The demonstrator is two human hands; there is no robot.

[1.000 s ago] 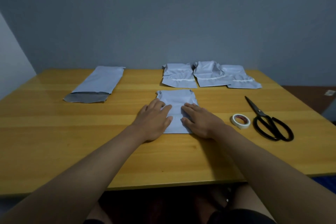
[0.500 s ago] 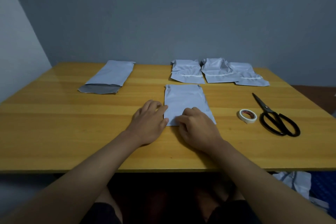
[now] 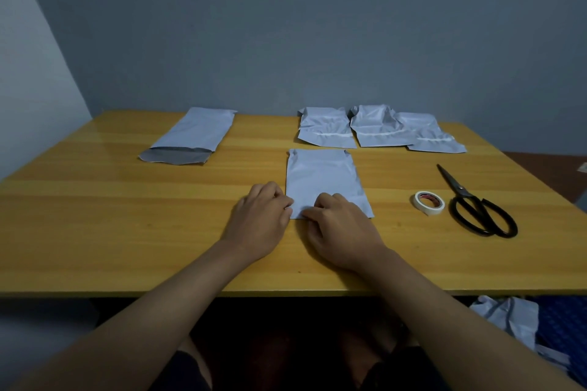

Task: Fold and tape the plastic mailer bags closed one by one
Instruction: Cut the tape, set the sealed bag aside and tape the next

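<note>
Head view. Folded mailer bag [image 3: 324, 181] lying flat at mid-tabletop [image 3: 95, 232], near edge toward the body. Left hand [image 3: 259, 222] at the bag's near left corner, fingers curled, tips seeming to pinch the edge. Right hand [image 3: 341, 232] on the near edge just beside it, fingers curled down onto the plastic and apparently nipping it too; exact grip on either side hard to confirm, with knuckles hiding the fingertips. Probably held so to pin the fold flat, or to start lifting the near edge for another fold, with slippery film needing both corners controlled to keep the crease square.

Beyond the bag, near the far edge, three finished bags [image 3: 378, 132] in an overlapping row, each showing a pale tape strip across the fold: likely the done pile, parked out of the working zone. Far left, one long unfolded bag [image 3: 193, 136] with its dark inner flap open toward the body, well apart from the hands, probably next in line.

Right of the bag, a tape roll [image 3: 428, 203] lying flat, and just beside it black scissors [image 3: 476, 206], blades pointing away. Both within reach of the right hand, nothing lying between. Risk: fold springing open once one hand leaves for the tape. More pale plastic [image 3: 508, 317] below the tabletop at lower right, nature unclear.
</note>
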